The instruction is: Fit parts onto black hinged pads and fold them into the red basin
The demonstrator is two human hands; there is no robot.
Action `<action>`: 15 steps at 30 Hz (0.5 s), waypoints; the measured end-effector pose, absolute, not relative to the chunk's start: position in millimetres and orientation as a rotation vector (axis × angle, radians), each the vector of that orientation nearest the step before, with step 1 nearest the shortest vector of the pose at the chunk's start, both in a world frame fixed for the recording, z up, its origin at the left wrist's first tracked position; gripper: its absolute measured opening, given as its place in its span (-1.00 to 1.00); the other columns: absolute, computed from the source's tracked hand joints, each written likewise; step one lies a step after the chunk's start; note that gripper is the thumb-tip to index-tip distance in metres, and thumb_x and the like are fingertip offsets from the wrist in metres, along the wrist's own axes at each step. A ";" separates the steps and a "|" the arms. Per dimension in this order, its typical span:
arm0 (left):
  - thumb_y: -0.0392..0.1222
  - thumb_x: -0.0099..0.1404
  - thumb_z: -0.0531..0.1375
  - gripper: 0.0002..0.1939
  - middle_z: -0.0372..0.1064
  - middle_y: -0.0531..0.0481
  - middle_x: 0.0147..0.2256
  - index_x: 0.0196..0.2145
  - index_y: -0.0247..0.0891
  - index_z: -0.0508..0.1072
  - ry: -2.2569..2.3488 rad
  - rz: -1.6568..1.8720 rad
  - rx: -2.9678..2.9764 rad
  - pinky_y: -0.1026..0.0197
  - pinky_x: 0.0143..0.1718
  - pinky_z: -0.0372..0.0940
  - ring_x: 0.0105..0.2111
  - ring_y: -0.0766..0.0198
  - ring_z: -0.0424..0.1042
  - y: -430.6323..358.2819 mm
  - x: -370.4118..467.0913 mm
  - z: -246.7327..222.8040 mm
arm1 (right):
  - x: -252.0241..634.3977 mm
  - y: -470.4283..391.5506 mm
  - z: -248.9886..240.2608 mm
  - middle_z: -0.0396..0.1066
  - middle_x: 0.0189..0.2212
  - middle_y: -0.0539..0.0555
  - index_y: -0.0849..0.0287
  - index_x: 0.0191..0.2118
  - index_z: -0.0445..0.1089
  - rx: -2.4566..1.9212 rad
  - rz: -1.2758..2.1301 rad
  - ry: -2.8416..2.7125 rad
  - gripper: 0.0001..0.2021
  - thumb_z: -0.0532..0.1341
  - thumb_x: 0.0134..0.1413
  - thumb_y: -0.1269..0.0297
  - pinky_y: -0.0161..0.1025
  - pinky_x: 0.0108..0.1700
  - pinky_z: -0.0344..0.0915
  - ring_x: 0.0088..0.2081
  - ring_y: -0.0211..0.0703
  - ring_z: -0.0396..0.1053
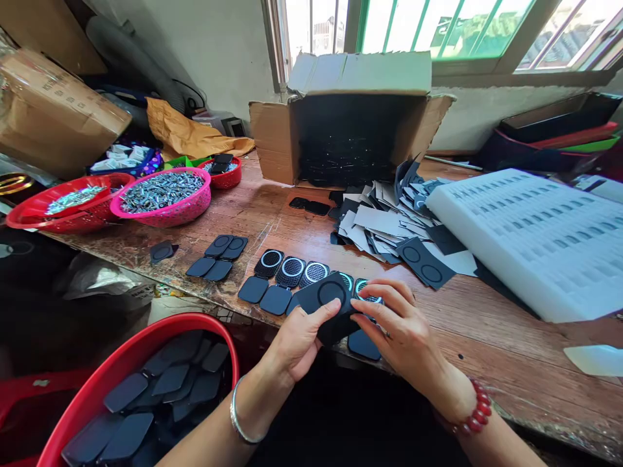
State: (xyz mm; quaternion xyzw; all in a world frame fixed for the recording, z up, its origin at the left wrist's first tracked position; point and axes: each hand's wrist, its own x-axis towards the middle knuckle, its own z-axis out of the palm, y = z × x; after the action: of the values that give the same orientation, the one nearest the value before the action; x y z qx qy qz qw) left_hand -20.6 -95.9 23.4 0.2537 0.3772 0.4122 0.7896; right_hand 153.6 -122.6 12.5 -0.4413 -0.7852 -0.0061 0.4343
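A black die-cut sticker sheet (pixel 310 296) with a ring outline is held over the table's front edge. My left hand (pixel 302 340) grips it, thumb pressed on top near the ring and fingers underneath. At the sheet's right edge, the fingertips of my right hand (pixel 406 327) pinch together on it; exactly what lies between them is partly hidden. Just behind the sheet runs a row of open black hinged cases, among them a case with a white ring and mesh (pixel 293 268). Their flat black lids (pixel 276 300) point toward me, some covered by my hands and the sheet.
Left of the row lie closed black square pieces (pixel 217 268). A red tub (pixel 232 347) of black cases stands below, left. Baskets of metal parts, including a pink one (pixel 202 206), sit farther back. Scrap sheets (pixel 374 224), a cardboard box (pixel 275 146) and a white foam tray (pixel 564 285) occupy the back and right.
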 end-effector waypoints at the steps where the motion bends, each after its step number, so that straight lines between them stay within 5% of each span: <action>1: -0.15 -0.03 0.49 -0.64 0.58 -0.06 -0.28 -0.27 -0.33 0.60 0.814 0.870 0.523 0.22 -0.19 0.38 -0.26 0.19 0.53 -95.2 -21.6 23.3 | 153.2 -121.2 12.4 0.45 -0.18 0.11 0.02 -0.11 0.48 -1.089 -0.014 -1.968 -0.79 0.26 0.18 0.45 0.06 -0.06 0.44 -0.03 0.03 0.35; 8: -0.28 0.07 0.42 -0.84 0.58 -0.12 -0.35 -0.39 -0.38 0.55 0.805 0.789 0.289 0.21 -0.28 0.43 -0.39 0.21 0.53 -86.6 -27.5 21.1 | 151.3 -130.9 6.3 0.47 -0.07 0.16 0.06 -0.01 0.44 -0.975 -0.193 -2.118 -0.64 0.20 0.15 0.58 0.07 -0.02 0.43 0.07 0.07 0.34; 15: -0.16 0.16 0.37 -0.81 0.55 -0.12 -0.41 -0.40 -0.35 0.49 0.915 0.947 0.337 0.14 -0.22 0.44 -0.33 0.12 0.55 -53.9 -44.2 15.9 | 127.8 -173.9 27.9 0.55 -0.18 0.12 0.14 -0.06 0.47 -0.831 -0.179 -2.234 -0.69 0.20 0.11 0.57 -0.08 0.03 0.44 0.01 -0.01 0.40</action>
State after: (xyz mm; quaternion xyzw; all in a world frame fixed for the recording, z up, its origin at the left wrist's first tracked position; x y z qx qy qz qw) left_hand -44.2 -53.9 15.9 0.1560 0.4229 0.4379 0.7779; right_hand 127.8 -173.9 27.9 -0.3233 -0.8695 -0.0696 0.3668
